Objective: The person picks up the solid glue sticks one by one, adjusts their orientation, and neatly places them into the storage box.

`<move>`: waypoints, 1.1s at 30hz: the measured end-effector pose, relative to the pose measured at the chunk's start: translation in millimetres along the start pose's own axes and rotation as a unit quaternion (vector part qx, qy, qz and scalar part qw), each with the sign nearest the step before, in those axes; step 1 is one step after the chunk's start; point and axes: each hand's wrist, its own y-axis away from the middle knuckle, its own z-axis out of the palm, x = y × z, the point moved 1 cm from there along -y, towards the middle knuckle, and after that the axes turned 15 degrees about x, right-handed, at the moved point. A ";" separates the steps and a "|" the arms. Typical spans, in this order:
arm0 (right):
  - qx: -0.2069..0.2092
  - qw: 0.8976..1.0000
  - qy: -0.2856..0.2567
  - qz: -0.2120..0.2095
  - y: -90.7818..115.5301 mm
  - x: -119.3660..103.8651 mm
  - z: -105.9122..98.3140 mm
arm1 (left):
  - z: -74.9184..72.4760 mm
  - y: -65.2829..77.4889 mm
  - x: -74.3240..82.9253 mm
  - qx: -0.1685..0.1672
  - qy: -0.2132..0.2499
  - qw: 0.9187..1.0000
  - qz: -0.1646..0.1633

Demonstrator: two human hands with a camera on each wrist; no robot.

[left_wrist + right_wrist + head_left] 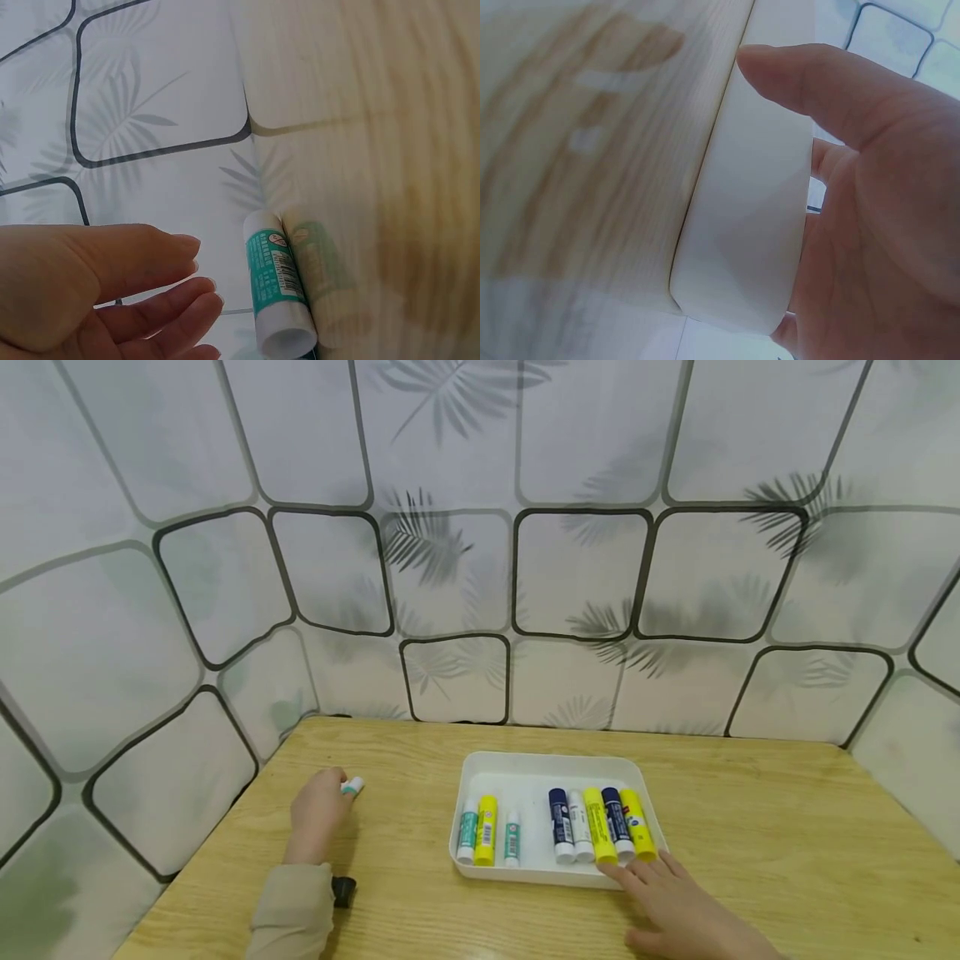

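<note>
A teal-and-white glue stick (276,281) lies on the table at the left. My left hand (321,806) is beside it, and the left wrist view shows a gap between the fingertips and the stick. The white tray (495,763) holds glue sticks in two groups. On its left are a teal-and-white stick (467,835), a yellow one (486,831) and a smaller teal one (512,839). Navy, white and yellow sticks (597,822) lie side by side on the right. My right hand (675,902) rests extended fingers over the tray's front right rim, the thumb outside.
The wooden table (787,827) stretches to both sides of the tray. A patterned curtain (570,681) hangs along its back and sides. A small black device (343,892) sits at the left wrist.
</note>
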 end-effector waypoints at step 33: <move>0.009 1.000 0.008 -0.014 0.8 -1.0 -1.4 | 7.8 -0.4 -0.8 -0.061 -0.011 0.998 0.007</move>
